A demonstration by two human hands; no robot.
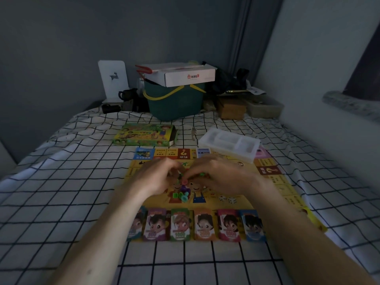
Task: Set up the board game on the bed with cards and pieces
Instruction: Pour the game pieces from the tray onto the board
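A yellow game board [273,182] lies flat on the checked bed sheet. Several stacks of play money [195,226] line its near edge. A small heap of coloured plastic pieces [182,194] sits at the board's centre, with two white dice [228,199] to its right. My left hand [158,177] and my right hand [218,175] meet over the heap, fingers curled, pinching small pieces between them. A blue card stack [202,152] lies at the board's far edge.
The green game box [144,134] lies open beyond the board, a white plastic insert tray [230,145] at the far right corner. At the bed's head stand a teal basket [174,99] with a white carton on top, a bookend and clutter. Walls close both sides.
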